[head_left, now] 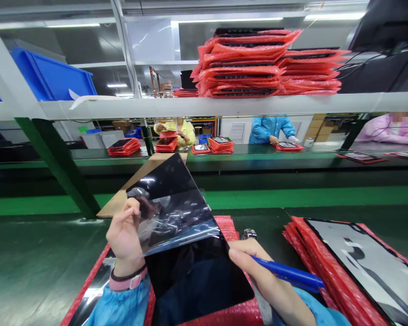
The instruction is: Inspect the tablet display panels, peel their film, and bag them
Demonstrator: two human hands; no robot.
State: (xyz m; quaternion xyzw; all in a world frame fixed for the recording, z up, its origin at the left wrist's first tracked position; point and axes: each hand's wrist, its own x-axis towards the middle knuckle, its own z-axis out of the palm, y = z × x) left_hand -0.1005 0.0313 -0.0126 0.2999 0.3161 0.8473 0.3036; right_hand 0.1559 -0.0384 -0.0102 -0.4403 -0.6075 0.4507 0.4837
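A black glossy screen panel [197, 276] is tilted up in front of me. Clear protective film [177, 226] covers its upper part, wrinkled and partly lifted, while the lower part is bare. My left hand [125, 235] pinches the film at the panel's left side. At the right edge, my right hand [255, 262] grips the panel between thumb and fingers. A blue pen [289, 271] is also tucked in that hand, pointing right. Beneath the panel lie red bubble-wrap sleeves [229, 226], mostly hidden by it.
To my right stands a stack of red bubble-wrap sleeves with a grey-backed panel [367, 267] on top. Overhead, a white shelf [177, 106] carries piled red sleeves [245, 63] and a blue bin [51, 74]. Several co-workers, one in a blue sleeve [263, 131], sit across the green bench.
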